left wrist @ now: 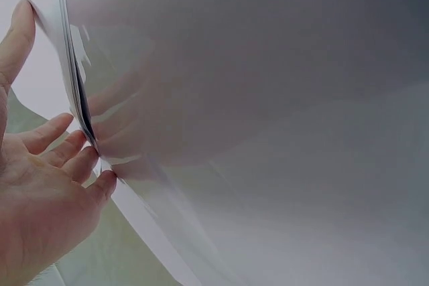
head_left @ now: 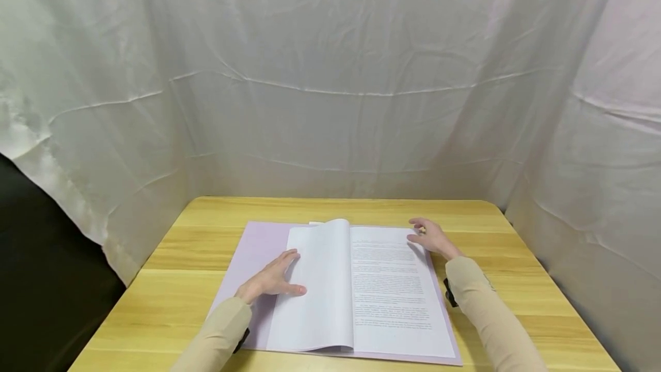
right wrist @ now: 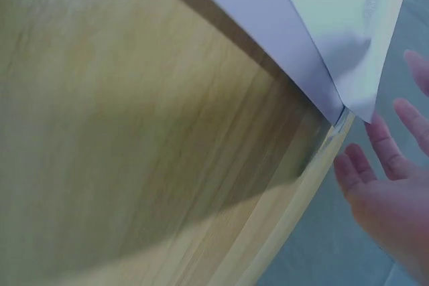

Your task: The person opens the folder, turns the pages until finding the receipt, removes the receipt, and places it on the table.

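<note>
A lilac folder (head_left: 260, 240) lies spread on the table with white sheets in it. The turned left page (head_left: 315, 291) looks blank and bulges near the middle; the right page (head_left: 389, 291) carries printed text. My left hand (head_left: 276, 277) is at the left page's outer edge, thumb and fingers spread. In the left wrist view its fingertips (left wrist: 82, 159) meet the edge of a glossy, reflecting sheet (left wrist: 281, 138). At the right page's top corner is my right hand (head_left: 432, 238), thumb apart from the fingers. The right wrist view shows a fingertip (right wrist: 377, 125) by the page corner (right wrist: 365, 108).
The folder rests on a yellow wood-grain table (head_left: 175, 280). Pale cloth (head_left: 330, 131) hangs behind the table and along both sides. A black area (head_left: 46, 280) shows at the lower left. A small white tab (head_left: 316, 223) sticks out at the folder's top edge.
</note>
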A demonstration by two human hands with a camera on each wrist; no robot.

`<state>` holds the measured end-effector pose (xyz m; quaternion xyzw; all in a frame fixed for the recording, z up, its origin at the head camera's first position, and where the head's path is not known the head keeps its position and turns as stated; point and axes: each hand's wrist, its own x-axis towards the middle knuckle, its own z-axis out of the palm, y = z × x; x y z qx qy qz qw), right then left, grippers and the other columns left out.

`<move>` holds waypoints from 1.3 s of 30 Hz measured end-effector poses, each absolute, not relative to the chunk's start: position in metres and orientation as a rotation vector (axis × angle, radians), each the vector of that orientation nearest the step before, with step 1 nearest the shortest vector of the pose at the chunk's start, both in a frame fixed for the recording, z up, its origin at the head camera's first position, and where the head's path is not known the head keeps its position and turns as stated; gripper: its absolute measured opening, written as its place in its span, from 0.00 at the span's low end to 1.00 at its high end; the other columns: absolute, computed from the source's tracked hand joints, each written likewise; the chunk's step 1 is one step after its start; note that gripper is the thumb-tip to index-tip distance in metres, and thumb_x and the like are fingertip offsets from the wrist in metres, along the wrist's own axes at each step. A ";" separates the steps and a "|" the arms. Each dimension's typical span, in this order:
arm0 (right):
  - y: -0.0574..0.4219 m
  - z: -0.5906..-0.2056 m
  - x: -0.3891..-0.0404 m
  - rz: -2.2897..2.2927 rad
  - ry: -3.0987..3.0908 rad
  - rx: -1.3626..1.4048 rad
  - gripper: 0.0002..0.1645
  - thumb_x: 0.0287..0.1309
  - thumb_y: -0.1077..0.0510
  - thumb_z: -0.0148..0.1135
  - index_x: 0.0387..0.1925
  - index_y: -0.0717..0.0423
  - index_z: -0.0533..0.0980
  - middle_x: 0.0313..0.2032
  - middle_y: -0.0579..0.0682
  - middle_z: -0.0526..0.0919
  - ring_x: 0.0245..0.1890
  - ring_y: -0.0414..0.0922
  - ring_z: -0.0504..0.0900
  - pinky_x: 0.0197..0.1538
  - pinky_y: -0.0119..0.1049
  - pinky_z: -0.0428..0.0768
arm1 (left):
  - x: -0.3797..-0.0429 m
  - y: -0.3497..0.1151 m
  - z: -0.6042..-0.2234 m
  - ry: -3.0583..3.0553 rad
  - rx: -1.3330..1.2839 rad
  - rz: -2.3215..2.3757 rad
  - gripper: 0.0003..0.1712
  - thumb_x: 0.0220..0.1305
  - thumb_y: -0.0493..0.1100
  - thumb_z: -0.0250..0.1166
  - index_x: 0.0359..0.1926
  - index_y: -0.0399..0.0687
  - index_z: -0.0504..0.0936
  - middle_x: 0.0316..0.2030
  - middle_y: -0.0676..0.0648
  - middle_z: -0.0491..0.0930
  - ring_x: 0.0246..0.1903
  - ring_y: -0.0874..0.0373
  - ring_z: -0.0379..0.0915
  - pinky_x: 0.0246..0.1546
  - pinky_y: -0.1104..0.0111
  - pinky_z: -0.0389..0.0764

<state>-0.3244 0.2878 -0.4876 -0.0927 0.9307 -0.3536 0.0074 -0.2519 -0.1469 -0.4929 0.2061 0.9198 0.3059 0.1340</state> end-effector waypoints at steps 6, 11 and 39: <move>0.287 -0.492 -0.325 -1.152 2.961 -0.243 0.31 0.61 0.64 0.64 0.63 0.72 0.70 0.55 0.74 0.77 0.54 0.66 0.76 0.58 0.58 0.78 | -0.253 -0.149 -0.496 2.659 0.621 0.911 0.57 0.53 0.56 0.77 0.73 0.31 0.60 0.75 0.29 0.55 0.74 0.29 0.52 0.73 0.35 0.57; 0.286 -0.493 -0.325 -1.188 2.979 -0.138 0.30 0.62 0.66 0.61 0.66 0.67 0.70 0.38 0.62 0.77 0.34 0.50 0.73 0.35 0.35 0.72 | -0.253 -0.152 -0.502 2.652 0.679 0.960 0.60 0.53 0.64 0.74 0.72 0.30 0.60 0.74 0.28 0.55 0.72 0.27 0.53 0.71 0.33 0.59; 0.283 -0.494 -0.324 -1.118 3.143 -0.110 0.07 0.72 0.61 0.53 0.49 0.58 0.70 0.21 0.49 0.70 0.20 0.42 0.66 0.24 0.31 0.63 | -0.253 -0.150 -0.494 2.622 0.638 0.884 0.60 0.52 0.54 0.78 0.74 0.30 0.56 0.76 0.29 0.52 0.75 0.29 0.51 0.74 0.37 0.58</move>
